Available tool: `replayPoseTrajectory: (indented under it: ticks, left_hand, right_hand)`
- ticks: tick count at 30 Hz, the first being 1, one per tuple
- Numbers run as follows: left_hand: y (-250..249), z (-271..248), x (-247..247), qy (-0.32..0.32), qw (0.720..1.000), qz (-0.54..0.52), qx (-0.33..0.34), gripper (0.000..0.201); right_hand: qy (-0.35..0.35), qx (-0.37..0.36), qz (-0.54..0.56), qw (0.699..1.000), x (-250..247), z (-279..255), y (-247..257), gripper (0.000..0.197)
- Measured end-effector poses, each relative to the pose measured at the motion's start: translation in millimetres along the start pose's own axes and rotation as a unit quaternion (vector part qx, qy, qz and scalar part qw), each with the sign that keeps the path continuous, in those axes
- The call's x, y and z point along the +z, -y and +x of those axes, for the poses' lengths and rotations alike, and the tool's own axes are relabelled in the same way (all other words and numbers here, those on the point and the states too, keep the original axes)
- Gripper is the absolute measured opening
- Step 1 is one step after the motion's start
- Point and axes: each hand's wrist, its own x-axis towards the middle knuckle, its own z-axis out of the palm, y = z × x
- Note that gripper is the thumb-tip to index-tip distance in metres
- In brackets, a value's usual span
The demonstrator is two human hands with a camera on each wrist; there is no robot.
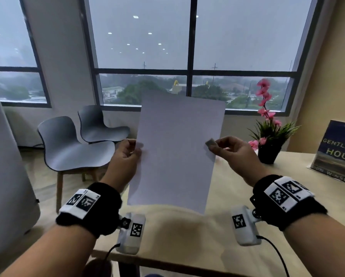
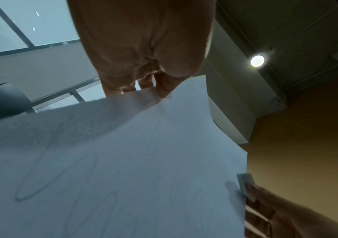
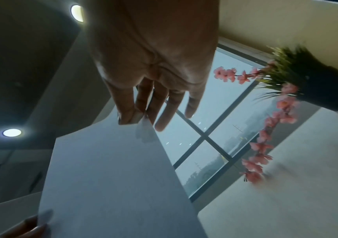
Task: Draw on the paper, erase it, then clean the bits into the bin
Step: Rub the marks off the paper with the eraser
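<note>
I hold a white sheet of paper (image 1: pixel 177 148) upright in the air above the table's near left corner. My left hand (image 1: pixel 128 152) pinches its left edge with thumb in front. My right hand (image 1: pixel 225 148) pinches the right edge and also holds a small grey eraser (image 1: pixel 210 142) against the sheet. The left wrist view shows faint pencil loops left on the paper (image 2: pixel 111 169), and the eraser (image 2: pixel 245 185) at its right edge. In the right wrist view the thumb and fingers (image 3: pixel 135 111) clamp the paper (image 3: pixel 111 185). No bin is in view.
The beige table (image 1: pixel 287 226) runs to the right. On it stand a black pot with pink flowers (image 1: pixel 268 142) and a propped book (image 1: pixel 337 152). Two grey chairs (image 1: pixel 75 144) stand on the floor at the left, before large windows.
</note>
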Motion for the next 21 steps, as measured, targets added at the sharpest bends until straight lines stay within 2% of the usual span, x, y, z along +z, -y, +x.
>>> replayPoseTrajectory:
  ticks: [2,4,7,11,14,16,18,21]
  left_hand:
    - [-4.2,-0.9,-2.7,-0.003,0.993,0.103,0.059,0.015]
    - [-10.0,-0.9,-5.8,0.006,0.973,0.213,0.093,0.012]
    - [-11.3,2.8,-8.9,0.059,0.959,0.271,0.059,0.024]
    - [-6.3,11.3,-9.1,0.127,0.945,0.302,0.02,0.017]
    - [5.3,16.6,-2.0,0.203,0.918,0.339,-0.029,0.013]
    - [17.6,18.4,5.5,0.258,0.88,0.393,-0.073,0.019]
    - [29.2,18.3,13.0,0.312,0.833,0.445,-0.101,0.028]
    - [40.4,16.3,21.6,0.372,0.766,0.508,-0.129,0.039]
  right_hand:
    - [-0.01,-0.028,-0.013,0.999,-0.6,3.0,7.2,0.011]
    - [-0.013,-0.051,-0.048,0.997,-2.0,6.9,13.7,0.011]
    - [-0.011,-0.052,-0.123,0.991,-6.8,16.8,15.0,0.016]
    - [-0.007,-0.032,-0.243,0.969,-8.0,27.9,11.4,0.024]
    - [-0.031,-0.067,-0.33,0.941,-2.9,27.3,17.8,0.022]
    - [0.018,-0.057,-0.352,0.934,3.6,24.5,20.5,0.022]
    - [0.121,-0.006,-0.366,0.923,14.0,19.6,17.1,0.022]
    - [0.273,0.042,-0.431,0.859,36.9,8.0,0.3,0.024]
